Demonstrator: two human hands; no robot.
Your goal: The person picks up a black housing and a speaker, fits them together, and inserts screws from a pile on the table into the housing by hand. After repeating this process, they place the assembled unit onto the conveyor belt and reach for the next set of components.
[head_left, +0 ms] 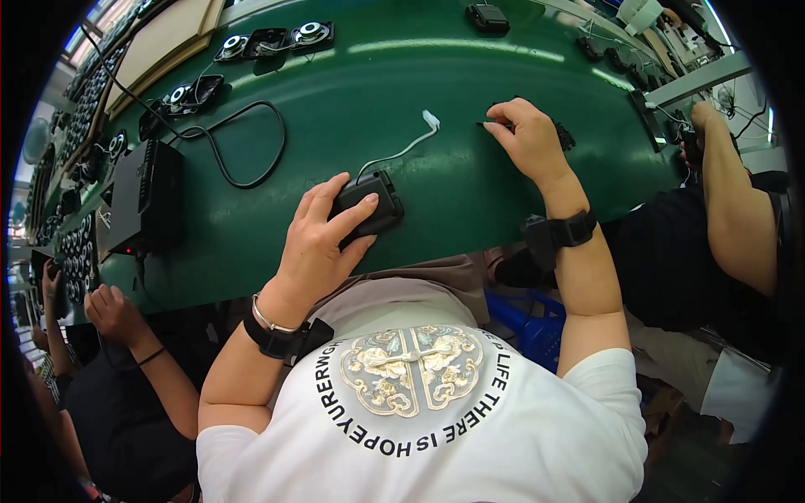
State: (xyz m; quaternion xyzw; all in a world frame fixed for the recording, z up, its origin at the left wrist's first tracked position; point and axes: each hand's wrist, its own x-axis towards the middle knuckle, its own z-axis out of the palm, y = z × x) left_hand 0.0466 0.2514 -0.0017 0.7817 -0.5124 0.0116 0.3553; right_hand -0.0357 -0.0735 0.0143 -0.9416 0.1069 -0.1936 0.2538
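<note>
My left hand (320, 230) holds a small black speaker box (387, 208) against the green table, fingers over its top and thumb along the near side. A thin grey-white cable (392, 157) runs out of the box and ends in a white plug (431, 121) lying on the tabletop. To the right, my right hand (530, 141) is closed in a pinch above the table. A small dark tip sticks out between its thumb and forefinger, too small to name. Beside and partly behind that hand lies a pile of small black pieces (565, 137).
On the green table (352, 101), open speaker housings (270, 42) stand at the far left and a closed black box (487, 18) at the back. A black power unit (147, 197) with a looped black cable (283, 134) sits left. Co-workers' arms (731, 197) show at both sides.
</note>
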